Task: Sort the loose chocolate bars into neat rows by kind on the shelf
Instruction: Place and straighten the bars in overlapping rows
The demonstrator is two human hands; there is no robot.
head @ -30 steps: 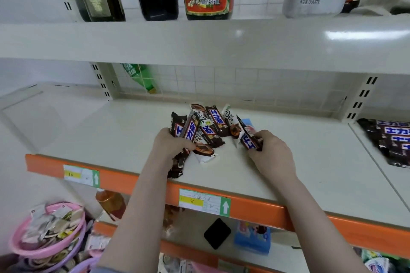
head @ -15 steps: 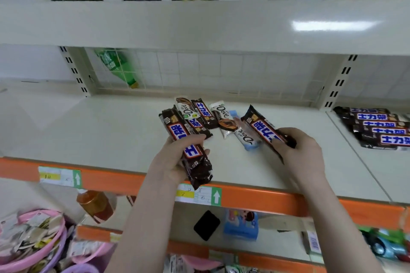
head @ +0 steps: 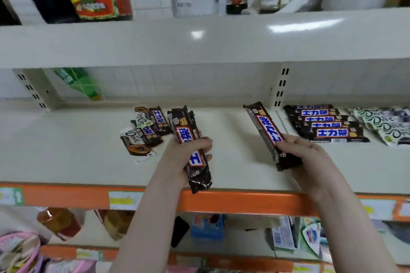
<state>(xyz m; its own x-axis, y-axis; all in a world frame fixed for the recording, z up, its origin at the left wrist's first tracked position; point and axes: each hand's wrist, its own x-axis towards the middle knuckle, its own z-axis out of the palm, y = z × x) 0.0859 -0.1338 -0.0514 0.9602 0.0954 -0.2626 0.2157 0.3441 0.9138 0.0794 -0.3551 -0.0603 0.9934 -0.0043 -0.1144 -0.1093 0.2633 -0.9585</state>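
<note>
Just beyond the right hand [head: 310, 159], on the next shelf bay, lies a neat row of brown bars [head: 326, 123], with a row of pale bars [head: 381, 124] further right. That hand is clenched on one brown bar [head: 268, 133], its far end pointing toward the row. The left hand [head: 186, 155] grasps a stack of brown bars [head: 188, 142], apparently two; the exact number is hard to tell. To its left, a loose mixed pile [head: 146, 131] of brown and pale bars rests on the shelf [head: 77, 146]. To place well, I judge the right-hand bar should be turned label-up, parallel with the row, and laid flush against the nearest bar without nudging its neighbours askew.
</note>
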